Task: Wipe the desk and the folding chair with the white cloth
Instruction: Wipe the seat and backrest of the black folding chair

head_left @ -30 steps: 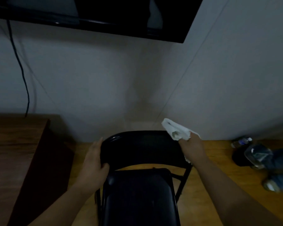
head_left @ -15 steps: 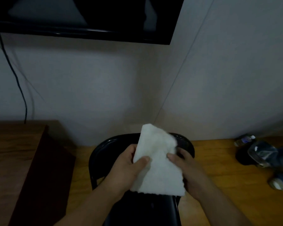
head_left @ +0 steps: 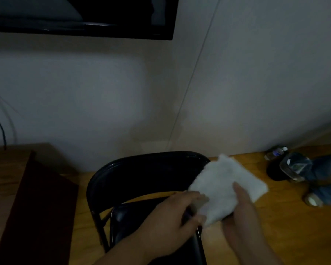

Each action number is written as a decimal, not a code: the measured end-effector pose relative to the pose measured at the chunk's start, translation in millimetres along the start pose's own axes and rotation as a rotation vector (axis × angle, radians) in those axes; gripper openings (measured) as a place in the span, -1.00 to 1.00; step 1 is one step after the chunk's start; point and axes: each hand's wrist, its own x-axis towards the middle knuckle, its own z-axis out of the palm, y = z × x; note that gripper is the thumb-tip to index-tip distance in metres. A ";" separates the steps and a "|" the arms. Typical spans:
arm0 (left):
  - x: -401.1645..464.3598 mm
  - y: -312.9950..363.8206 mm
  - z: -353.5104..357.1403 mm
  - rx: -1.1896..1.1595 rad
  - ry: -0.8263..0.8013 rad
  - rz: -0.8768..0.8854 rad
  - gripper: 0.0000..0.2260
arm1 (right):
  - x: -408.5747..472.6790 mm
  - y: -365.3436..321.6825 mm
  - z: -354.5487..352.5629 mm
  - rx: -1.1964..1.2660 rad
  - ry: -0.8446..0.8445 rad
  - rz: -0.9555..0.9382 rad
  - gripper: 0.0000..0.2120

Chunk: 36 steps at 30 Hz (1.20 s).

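White terry cloth (head_left: pixel 225 190), held flat between both my hands above the right corner of the black folding chair (head_left: pixel 147 173). Left hand (head_left: pixel 172 220): fingers curled, pinching the cloth's near-left edge. Right hand (head_left: pixel 243 213): thumb laid on top of the cloth, fingers closed beneath it. Judgement: I am re-squaring the cloth for a pass on the chair; best to keep it folded thick, lay it over the backrest rim and draw it along the curve in one stroke, with one hand steadying the frame so the chair does not fold or skid. Desk (head_left: pixel 11 188): wood, at far left, dim. Floor (head_left: pixel 287 226): wood-toned, beneath the chair. At right, near the wall, a plastic bottle (head_left: pixel 276 153) and denim clothing (head_left: pixel 327 175).
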 end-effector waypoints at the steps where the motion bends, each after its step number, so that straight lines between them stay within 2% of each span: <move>1: -2.5 -5.6 -5.3 -0.012 0.041 -0.037 -0.63 | 8.2 -6.8 -6.8 -0.082 0.053 -0.160 -0.51; 3: -8.4 -20.6 -14.5 -0.004 0.135 -0.100 -0.70 | 28.3 -10.1 -19.6 -0.408 0.135 -0.423 -0.45; 5: -16.1 -37.2 -20.8 0.035 0.227 -0.147 -0.69 | 52.9 -2.6 -20.4 -0.677 0.166 -0.500 -0.43; 7: -26.0 -47.9 -24.8 0.028 0.274 -0.186 -0.67 | 77.9 13.7 -4.7 -0.768 0.066 -0.428 -0.41; 9: -38.0 -55.3 -27.2 0.027 0.301 -0.194 -0.66 | 92.9 33.6 21.4 -0.737 0.016 -0.397 -0.31; 11: -49.8 -64.0 -31.6 0.042 0.345 -0.194 -0.66 | 101.4 54.5 46.6 -0.679 0.114 -0.525 -0.19; 14: -69.5 -79.5 -40.2 0.046 0.413 -0.200 -0.67 | 94.2 76.9 83.0 -0.907 0.199 -0.818 -0.11; 15: -76.8 -84.2 -43.0 0.044 0.432 -0.199 -0.67 | 88.7 84.5 96.0 -1.012 0.157 -0.928 -0.14; 19: -105.5 -98.7 -54.5 0.050 0.520 -0.180 -0.69 | 62.0 127.1 155.9 -1.465 -0.191 -1.358 -0.32; 23: -133.5 -98.5 -68.2 0.052 0.600 -0.132 -0.76 | 33.1 178.9 199.8 -1.717 -0.339 -1.524 -0.24; 25: -146.7 -97.1 -74.7 0.064 0.611 -0.124 -0.78 | 24.9 205.8 207.0 -1.951 -0.557 -1.677 -0.20; 28: -162.8 -100.9 -84.0 0.075 0.628 -0.138 -0.73 | 23.9 244.0 194.4 -2.346 -1.005 -1.893 -0.29; 30: -169.0 -103.7 -87.1 0.058 0.637 -0.154 -0.73 | 27.0 254.5 183.2 -2.564 -1.085 -1.979 -0.32; 32: -172.5 -103.1 -87.4 0.052 0.653 -0.172 -0.73 | 29.1 253.7 181.3 -2.621 -1.154 -1.986 -0.30; 34: -172.4 -100.9 -85.5 0.071 0.684 -0.191 -0.74 | 33.3 246.7 184.9 -2.525 -1.123 -2.057 -0.27; 36: -167.2 -102.1 -79.1 0.118 0.729 -0.185 -0.71 | 38.9 226.7 188.6 -2.348 -1.009 -2.067 -0.20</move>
